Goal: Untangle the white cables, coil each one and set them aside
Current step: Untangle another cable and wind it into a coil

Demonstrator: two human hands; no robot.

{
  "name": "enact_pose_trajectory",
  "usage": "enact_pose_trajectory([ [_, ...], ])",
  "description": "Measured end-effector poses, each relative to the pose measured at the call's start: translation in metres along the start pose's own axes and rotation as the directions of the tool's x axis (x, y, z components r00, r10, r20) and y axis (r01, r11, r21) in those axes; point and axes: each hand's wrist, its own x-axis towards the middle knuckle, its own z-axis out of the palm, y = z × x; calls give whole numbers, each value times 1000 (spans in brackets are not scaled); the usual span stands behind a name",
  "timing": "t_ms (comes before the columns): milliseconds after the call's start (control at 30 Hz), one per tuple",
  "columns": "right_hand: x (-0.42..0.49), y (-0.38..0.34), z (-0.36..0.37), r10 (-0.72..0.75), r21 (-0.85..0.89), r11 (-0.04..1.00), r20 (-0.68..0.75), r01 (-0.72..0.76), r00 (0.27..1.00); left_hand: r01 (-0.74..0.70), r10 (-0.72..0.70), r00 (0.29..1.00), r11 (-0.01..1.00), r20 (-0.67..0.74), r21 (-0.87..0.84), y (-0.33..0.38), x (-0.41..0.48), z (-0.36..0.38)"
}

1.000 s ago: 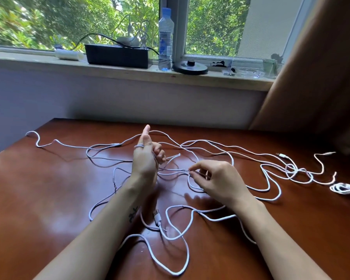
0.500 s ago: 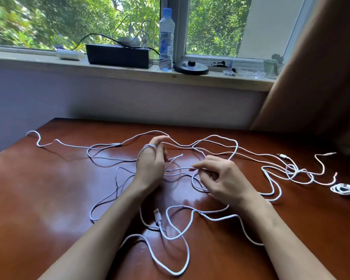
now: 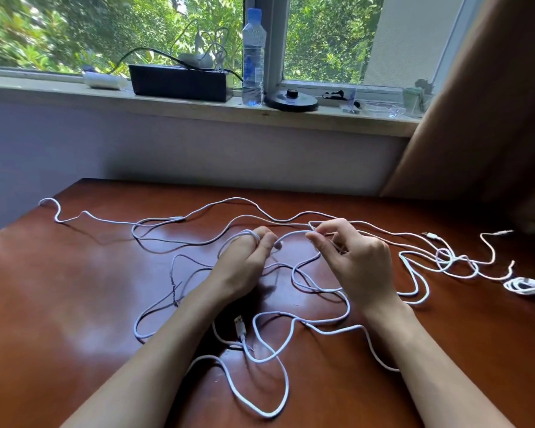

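Several white cables [image 3: 291, 332] lie tangled in loose loops across the brown table [image 3: 59, 304]. My left hand [image 3: 244, 264] is at the middle of the tangle, fingers curled, with a turn of white cable wound round them. My right hand [image 3: 349, 257] is just to its right and pinches a strand between thumb and fingertips. A short arc of cable spans the gap between the two hands. A USB plug [image 3: 240, 327] lies on the table between my forearms. A coiled white cable [image 3: 525, 287] rests at the right edge.
The windowsill behind the table carries a black box [image 3: 179, 83], a water bottle [image 3: 254, 57], a round black base [image 3: 291, 100] and small clutter. A brown curtain [image 3: 491, 103] hangs at the right. Loose cable ends [image 3: 430, 234] reach toward the far right of the table.
My left thumb has folded down and the hand has closed round the wound cable. My right hand has lifted and moved away from me, drawing a strand up toward the left hand.
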Motion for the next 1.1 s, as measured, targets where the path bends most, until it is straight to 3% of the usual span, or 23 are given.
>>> enact_pose_trajectory([
  [133, 1, -2, -2, 50, 2, 999, -30, -50, 998, -40, 48, 997, 991, 65, -128, 9, -4, 0],
  [233, 0, -4, -2, 57, -13, 998, -38, -58, 998, -38, 42, 995, 998, 86, -45, 7, -4, 2],
  [333, 2, -1, -1, 23, 36, 999, -4, -23, 1000, 17, -4, 996, 988, -86, 151, 4, -3, 5],
  [367, 2, 0, 0, -4, 81, 997, 26, 2, 1000, 58, -35, 986, 989, -162, 137, 5, -2, 3],
  [467, 3, 1, 3, -73, 130, 990, 99, 59, 992, 147, -155, 957, 988, -245, -54, 3, 4, -7],
  [600, 2, 2, 6, -103, 77, 993, 114, 95, 988, 209, -255, 963, 914, -90, -348, 13, 4, -11],
  [667, 2, 5, 5, -72, 65, 996, 102, 65, 992, 250, -286, 958, 878, -30, -408, 19, 5, -12],
  [833, 2, 9, 1, 37, 110, 993, 72, -45, 997, 467, -412, 880, 653, 237, -596, 26, 8, -19],
  [967, 3, 11, 3, -33, 45, 999, 61, 30, 998, 495, -300, 869, 485, 395, -721, 30, 5, -22],
  [1100, 0, 13, 8, -82, 116, 992, 221, 57, 972, 401, -168, 915, 296, 366, -867, 31, 2, -27],
])
